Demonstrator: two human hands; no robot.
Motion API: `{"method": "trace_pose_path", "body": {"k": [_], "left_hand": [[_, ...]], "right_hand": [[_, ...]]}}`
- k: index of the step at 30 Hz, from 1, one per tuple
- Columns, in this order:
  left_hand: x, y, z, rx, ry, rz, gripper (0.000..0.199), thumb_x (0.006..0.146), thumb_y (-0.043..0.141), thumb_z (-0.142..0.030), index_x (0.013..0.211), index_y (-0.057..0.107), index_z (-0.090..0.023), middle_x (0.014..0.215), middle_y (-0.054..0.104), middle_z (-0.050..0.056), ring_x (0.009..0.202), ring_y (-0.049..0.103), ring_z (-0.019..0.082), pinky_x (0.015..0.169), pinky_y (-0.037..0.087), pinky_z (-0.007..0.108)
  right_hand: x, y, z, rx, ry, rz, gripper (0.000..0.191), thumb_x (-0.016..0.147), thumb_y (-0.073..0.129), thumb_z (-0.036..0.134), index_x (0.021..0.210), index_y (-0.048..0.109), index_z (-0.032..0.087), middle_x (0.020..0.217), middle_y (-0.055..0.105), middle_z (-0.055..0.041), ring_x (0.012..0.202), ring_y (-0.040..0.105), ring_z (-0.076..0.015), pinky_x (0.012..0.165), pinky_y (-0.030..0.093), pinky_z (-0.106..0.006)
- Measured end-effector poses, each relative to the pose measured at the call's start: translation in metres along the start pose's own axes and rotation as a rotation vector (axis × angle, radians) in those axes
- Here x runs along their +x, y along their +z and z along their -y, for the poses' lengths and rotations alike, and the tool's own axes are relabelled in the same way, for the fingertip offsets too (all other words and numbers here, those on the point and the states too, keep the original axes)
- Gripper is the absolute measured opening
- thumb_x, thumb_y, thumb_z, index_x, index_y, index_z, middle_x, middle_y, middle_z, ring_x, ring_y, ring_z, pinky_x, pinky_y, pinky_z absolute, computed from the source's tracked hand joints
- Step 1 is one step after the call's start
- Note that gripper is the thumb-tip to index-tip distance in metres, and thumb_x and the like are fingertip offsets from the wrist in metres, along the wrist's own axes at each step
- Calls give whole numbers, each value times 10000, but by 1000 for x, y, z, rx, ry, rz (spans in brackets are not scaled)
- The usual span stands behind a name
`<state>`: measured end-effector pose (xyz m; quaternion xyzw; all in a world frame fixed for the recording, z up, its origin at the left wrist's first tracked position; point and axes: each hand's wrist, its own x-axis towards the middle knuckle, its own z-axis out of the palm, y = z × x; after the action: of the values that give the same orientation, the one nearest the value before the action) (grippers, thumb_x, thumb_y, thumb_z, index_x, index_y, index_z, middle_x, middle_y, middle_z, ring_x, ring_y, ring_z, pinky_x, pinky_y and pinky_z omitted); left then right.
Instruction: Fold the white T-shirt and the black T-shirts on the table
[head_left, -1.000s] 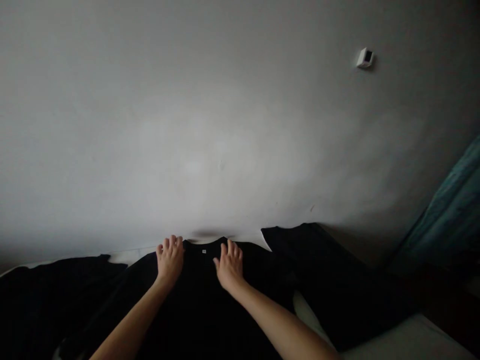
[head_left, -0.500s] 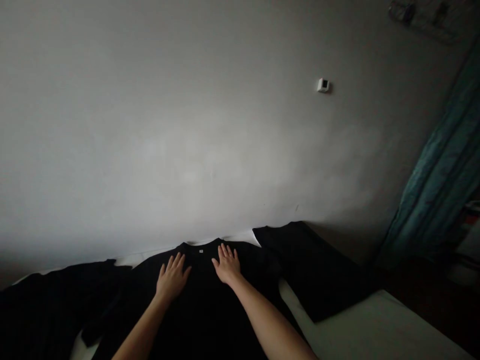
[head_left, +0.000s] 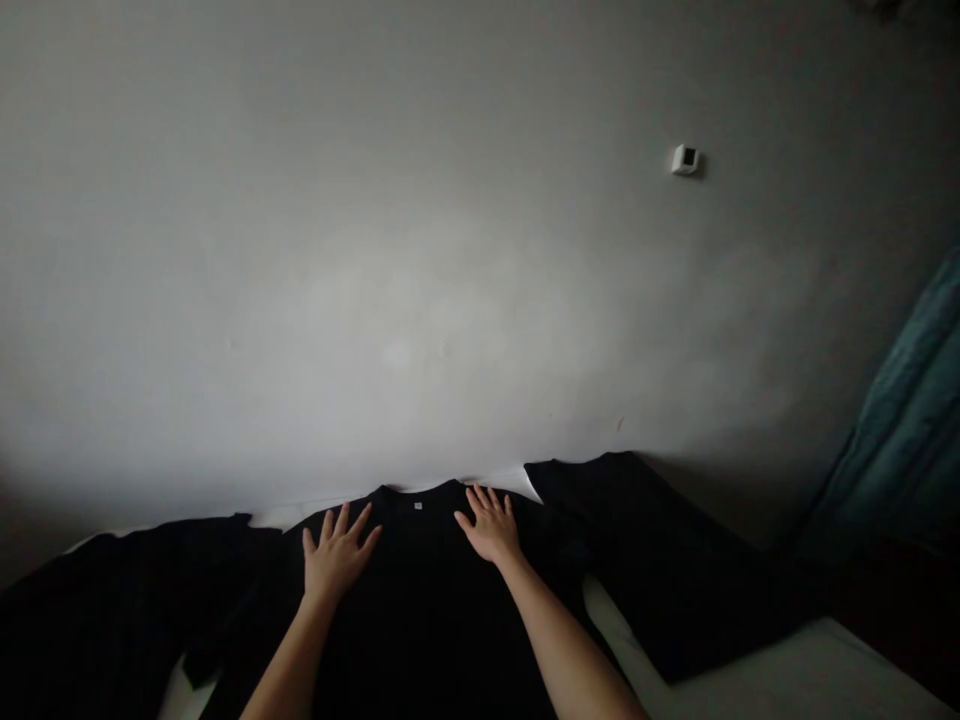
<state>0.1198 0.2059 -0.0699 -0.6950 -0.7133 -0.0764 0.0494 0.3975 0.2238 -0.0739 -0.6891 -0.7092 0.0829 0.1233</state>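
Wall (head_left: 360, 250): one big gray wall, just behind all the clothes, brighter near the middle and darker at the sides.
Left dark cloth (head_left: 90, 610): one of three dark pieces of clothing, lying flat at the far left. It is so dark that its folds are hard to see.
Left hand (head_left: 337, 562): one bare hand, fingers spread wide, palm down, lying on the left shoulder part of the black shirt (head_left: 427, 610). It is not gripping.
Black shirt: one, in the middle, spread out with its neck toward the wall. Two arms cover some of it, and its bottom goes out of view.
Neck tag (head_left: 418, 506): one tiny white tag inside the neck, too small to read.
Right hand (head_left: 489, 525): one bare hand, flat with fingers apart, resting by the neck on the right side. It is not gripping either.
Right dark cloth (head_left: 645, 560): one, flat, right of the shirt; the two dark edges run together.
White box (head_left: 685, 160): one small box with a dark front, high on the wall.
Pale surface (head_left: 795, 660): one, under the clothes, peeking out between them.
Curtain (head_left: 904, 430): one, blue-green, hanging at the far right.
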Motion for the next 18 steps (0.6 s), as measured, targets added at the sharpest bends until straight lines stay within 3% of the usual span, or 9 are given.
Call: {"method": "trace_pose_path", "body": {"k": [4,8,13,16,18], "left_hand": [[-3,-9,-7,18,-42,31,597,925,320,-562,1492,297,-377,1599,274,85,1464,227,379,1104,202,685],[1,3,-2,-4,-26,-2,614,921,305,-575,1493,315,-351,1597,281,90,1465,228,373,1105,180,694],[5,23,33,-62,-154,-103,602,922,272,-576,1461,398,-340,1576,341,107,1442,275,394,1063,175,748],[3,22,55,-69,-194,-135,575,924,298,-552,1425,463,-326,1541,409,102,1418,326,383,1089,182,707],[0,15,61,-61,-240,-131,572,927,322,-512,1412,489,-260,1521,437,116,1408,345,369,1114,189,666]], "right_hand": [[1,0,-1,-4,-2,12,674,970,241,575,1540,274,218,1615,169,-5,1492,135,-256,1195,18,-504],[0,0,-1,-10,-7,-8,676,969,243,577,1537,285,212,1612,181,-12,1489,149,-268,1195,36,-505],[-2,-1,-1,-16,-29,-20,657,978,247,552,1533,295,205,1608,197,-19,1486,169,-261,1198,71,-498],[-2,0,-1,-24,-28,-27,651,980,263,542,1529,305,195,1603,212,-25,1483,182,-267,1198,91,-503],[-2,2,-2,-24,-32,-44,636,983,277,531,1525,319,200,1599,226,-30,1480,193,-272,1195,106,-513]]}}
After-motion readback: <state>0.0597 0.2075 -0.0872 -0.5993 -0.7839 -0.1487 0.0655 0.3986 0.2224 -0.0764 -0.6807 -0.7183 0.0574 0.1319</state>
